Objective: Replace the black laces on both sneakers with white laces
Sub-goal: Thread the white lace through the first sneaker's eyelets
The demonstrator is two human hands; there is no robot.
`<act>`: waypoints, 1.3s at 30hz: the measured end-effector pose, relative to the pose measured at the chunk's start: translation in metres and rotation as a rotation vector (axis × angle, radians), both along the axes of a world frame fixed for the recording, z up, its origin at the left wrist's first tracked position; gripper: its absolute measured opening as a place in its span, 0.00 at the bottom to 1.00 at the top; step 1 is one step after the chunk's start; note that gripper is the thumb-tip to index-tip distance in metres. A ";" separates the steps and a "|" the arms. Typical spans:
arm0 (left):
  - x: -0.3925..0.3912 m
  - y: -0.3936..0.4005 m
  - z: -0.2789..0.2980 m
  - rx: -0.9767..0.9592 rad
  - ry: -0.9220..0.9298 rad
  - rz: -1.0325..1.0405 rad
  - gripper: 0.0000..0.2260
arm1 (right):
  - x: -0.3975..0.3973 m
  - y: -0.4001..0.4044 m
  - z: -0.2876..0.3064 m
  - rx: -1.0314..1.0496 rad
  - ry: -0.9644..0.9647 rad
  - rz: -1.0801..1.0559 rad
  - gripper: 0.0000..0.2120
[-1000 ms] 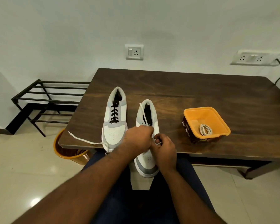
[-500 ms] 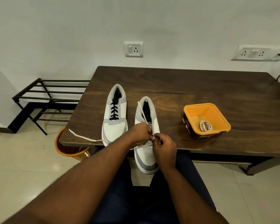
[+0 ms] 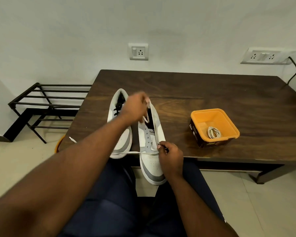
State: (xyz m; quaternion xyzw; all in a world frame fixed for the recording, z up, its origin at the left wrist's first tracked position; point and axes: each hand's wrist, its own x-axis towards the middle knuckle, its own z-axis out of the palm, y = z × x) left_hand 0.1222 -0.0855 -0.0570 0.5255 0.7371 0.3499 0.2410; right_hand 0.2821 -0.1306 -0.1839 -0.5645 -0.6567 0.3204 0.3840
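The tongue of the sneaker (image 3: 151, 142) shows part of a printed word, "Vela", cut off. The brown tub (image 3: 210, 142) bears gold lettering too blurred to read.

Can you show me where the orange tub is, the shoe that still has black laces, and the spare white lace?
orange tub (image 3: 198, 115): head view, on its left rim.
shoe with black laces (image 3: 112, 108): head view, on its white side panel.
spare white lace (image 3: 214, 132): head view, on the coil inside the tub.
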 end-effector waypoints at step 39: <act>0.067 -0.121 -0.111 0.004 -0.612 0.152 0.05 | 0.023 -0.004 0.013 -0.319 0.240 0.239 0.20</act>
